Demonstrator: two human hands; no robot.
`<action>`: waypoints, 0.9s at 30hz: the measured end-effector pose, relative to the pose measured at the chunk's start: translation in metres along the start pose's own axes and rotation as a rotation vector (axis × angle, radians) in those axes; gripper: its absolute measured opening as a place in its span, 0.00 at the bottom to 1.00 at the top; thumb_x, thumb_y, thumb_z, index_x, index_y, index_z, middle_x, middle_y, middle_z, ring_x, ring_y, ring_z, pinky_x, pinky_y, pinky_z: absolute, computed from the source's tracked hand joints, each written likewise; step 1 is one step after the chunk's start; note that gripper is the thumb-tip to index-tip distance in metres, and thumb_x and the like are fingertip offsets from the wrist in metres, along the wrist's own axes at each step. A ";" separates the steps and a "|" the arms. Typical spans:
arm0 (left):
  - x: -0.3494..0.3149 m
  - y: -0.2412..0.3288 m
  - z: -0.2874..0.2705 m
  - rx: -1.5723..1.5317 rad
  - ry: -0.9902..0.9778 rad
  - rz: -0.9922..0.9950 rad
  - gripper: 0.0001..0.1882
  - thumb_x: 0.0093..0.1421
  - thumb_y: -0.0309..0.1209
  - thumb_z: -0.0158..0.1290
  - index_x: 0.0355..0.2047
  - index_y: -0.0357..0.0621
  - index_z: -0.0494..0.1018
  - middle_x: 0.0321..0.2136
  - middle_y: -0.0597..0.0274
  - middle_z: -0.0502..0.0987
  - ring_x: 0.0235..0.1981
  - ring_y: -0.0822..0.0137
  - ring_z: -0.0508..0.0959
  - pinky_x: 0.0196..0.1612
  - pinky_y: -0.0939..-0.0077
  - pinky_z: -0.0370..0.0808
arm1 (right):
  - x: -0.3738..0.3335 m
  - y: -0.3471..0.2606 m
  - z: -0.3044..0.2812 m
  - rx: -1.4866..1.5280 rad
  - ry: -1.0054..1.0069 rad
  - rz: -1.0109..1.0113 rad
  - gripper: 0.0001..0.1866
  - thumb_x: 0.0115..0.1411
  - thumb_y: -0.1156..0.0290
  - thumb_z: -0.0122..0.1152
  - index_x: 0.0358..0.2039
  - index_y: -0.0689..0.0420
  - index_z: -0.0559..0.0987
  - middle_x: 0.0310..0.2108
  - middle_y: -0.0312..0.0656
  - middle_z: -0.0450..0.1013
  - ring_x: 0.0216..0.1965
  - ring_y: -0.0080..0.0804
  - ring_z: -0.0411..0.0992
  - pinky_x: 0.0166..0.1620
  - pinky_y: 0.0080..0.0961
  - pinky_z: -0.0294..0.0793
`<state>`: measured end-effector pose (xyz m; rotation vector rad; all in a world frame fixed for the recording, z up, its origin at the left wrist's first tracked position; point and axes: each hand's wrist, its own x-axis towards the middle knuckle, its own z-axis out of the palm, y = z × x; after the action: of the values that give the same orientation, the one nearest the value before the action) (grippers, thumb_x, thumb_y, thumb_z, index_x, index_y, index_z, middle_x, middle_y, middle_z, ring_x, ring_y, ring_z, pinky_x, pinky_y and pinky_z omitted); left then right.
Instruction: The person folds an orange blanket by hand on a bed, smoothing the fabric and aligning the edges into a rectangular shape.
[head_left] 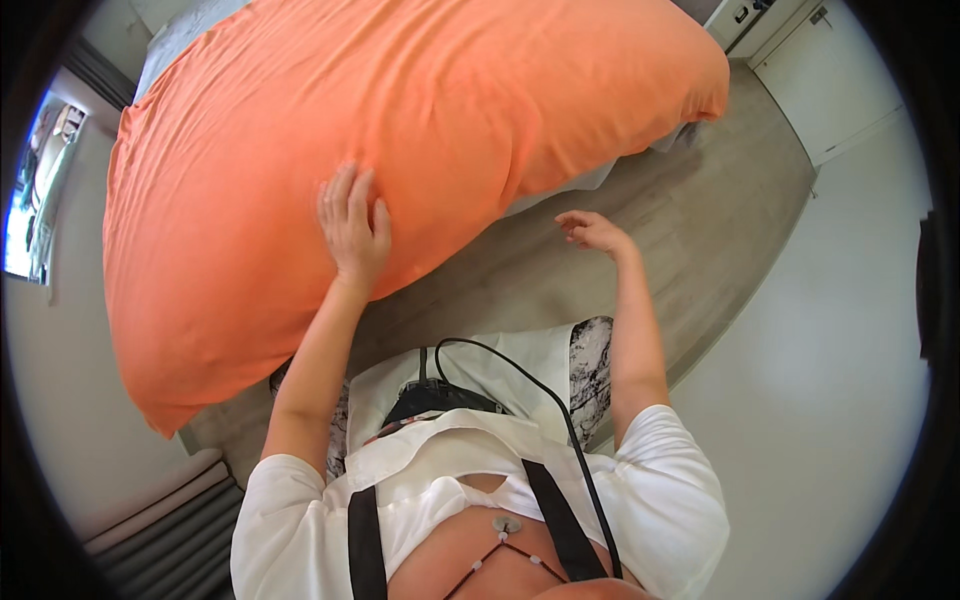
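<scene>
An orange bedspread (440, 130) covers the bed and hangs over its near side, with soft creases running across the top. My left hand (355, 225) lies on the cloth near the bed's edge, fingers stretched out and close to flat. My right hand (595, 232) is in the air over the floor, off the bed to the right, holding nothing that I can see. Its fingers are loosely bent and apart from the cloth. Below the orange hem on the right, a strip of pale fabric (580, 185) shows.
Grey wood-look floor (700, 230) runs between the bed and the white wall (800, 370) on the right. A white door (830, 80) is at the far right. Folded dark and pinkish cloth (170, 530) is at the lower left, below a window (45, 190). A black cable (540, 385) hangs before me.
</scene>
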<state>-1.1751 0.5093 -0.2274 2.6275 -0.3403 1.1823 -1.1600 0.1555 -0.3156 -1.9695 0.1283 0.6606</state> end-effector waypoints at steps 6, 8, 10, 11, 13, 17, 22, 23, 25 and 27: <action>-0.098 0.037 -0.008 -1.454 -0.794 -1.052 0.11 0.52 0.26 0.46 0.37 0.40 0.66 0.37 0.59 0.67 0.37 0.65 0.69 0.42 0.74 0.66 | 0.027 0.005 0.008 0.801 0.257 -0.159 0.16 0.54 0.65 0.48 0.41 0.58 0.66 0.37 0.39 0.67 0.38 0.28 0.67 0.35 0.24 0.69; -0.128 0.027 -0.004 -1.602 -0.729 -1.410 0.10 0.51 0.26 0.48 0.35 0.40 0.67 0.36 0.59 0.68 0.38 0.65 0.68 0.43 0.73 0.65 | 0.033 -0.002 0.009 0.932 0.312 -0.190 0.17 0.54 0.62 0.48 0.41 0.59 0.66 0.38 0.40 0.66 0.40 0.30 0.66 0.37 0.25 0.68; -0.139 0.021 0.001 -1.741 -0.623 -1.750 0.10 0.50 0.26 0.49 0.34 0.40 0.67 0.35 0.59 0.68 0.39 0.64 0.68 0.44 0.72 0.65 | 0.030 -0.024 0.007 1.146 0.259 -0.245 0.19 0.52 0.60 0.52 0.40 0.57 0.65 0.37 0.40 0.66 0.41 0.32 0.65 0.43 0.27 0.65; -0.143 0.020 0.004 -1.839 -0.432 -1.735 0.10 0.49 0.26 0.50 0.33 0.41 0.67 0.35 0.60 0.68 0.41 0.64 0.67 0.46 0.70 0.64 | 0.036 -0.023 0.004 1.145 0.250 -0.247 0.19 0.52 0.60 0.52 0.40 0.57 0.65 0.37 0.40 0.66 0.41 0.32 0.65 0.43 0.27 0.65; -0.138 0.019 0.001 -1.959 -0.187 -1.705 0.12 0.47 0.26 0.52 0.34 0.42 0.65 0.36 0.60 0.67 0.44 0.62 0.63 0.50 0.68 0.59 | 0.044 -0.021 0.003 1.354 0.204 -0.196 0.21 0.49 0.60 0.55 0.41 0.56 0.64 0.36 0.39 0.66 0.41 0.34 0.63 0.47 0.30 0.61; -0.123 0.021 -0.002 -2.048 -0.086 -1.832 0.11 0.46 0.24 0.52 0.32 0.43 0.66 0.36 0.62 0.68 0.43 0.64 0.64 0.51 0.66 0.58 | 0.050 -0.026 0.004 1.542 0.211 -0.198 0.23 0.47 0.62 0.59 0.41 0.56 0.65 0.33 0.38 0.66 0.40 0.35 0.63 0.49 0.33 0.59; -0.122 0.020 0.010 -2.149 0.100 -1.901 0.15 0.46 0.25 0.52 0.36 0.43 0.64 0.38 0.62 0.67 0.44 0.63 0.64 0.51 0.66 0.58 | 0.043 -0.038 -0.003 1.627 0.199 -0.238 0.23 0.45 0.65 0.61 0.41 0.56 0.66 0.39 0.39 0.67 0.42 0.36 0.64 0.49 0.36 0.61; -0.123 0.020 0.010 -2.146 0.105 -1.898 0.15 0.46 0.25 0.52 0.36 0.43 0.64 0.38 0.62 0.67 0.44 0.63 0.64 0.51 0.66 0.58 | 0.042 -0.033 -0.006 1.628 0.193 -0.238 0.23 0.45 0.65 0.61 0.41 0.56 0.66 0.39 0.39 0.67 0.42 0.36 0.64 0.49 0.36 0.61; -0.123 0.022 0.012 -1.954 0.104 -1.845 0.15 0.48 0.26 0.52 0.37 0.44 0.64 0.39 0.63 0.67 0.43 0.64 0.65 0.51 0.66 0.58 | 0.042 -0.019 -0.022 1.497 0.169 -0.360 0.20 0.46 0.68 0.60 0.41 0.56 0.67 0.40 0.39 0.67 0.41 0.35 0.66 0.45 0.34 0.65; -0.125 0.024 0.024 -1.911 0.071 -1.825 0.14 0.48 0.26 0.51 0.37 0.45 0.64 0.39 0.63 0.68 0.43 0.64 0.66 0.51 0.65 0.58 | 0.061 0.001 -0.029 1.435 0.280 -0.333 0.20 0.47 0.68 0.59 0.41 0.56 0.67 0.40 0.39 0.67 0.41 0.35 0.66 0.45 0.35 0.65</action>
<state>-1.2467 0.4932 -0.3342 0.4196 0.5986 -0.0791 -1.0973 0.1419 -0.3370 -0.6345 0.3233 -0.0298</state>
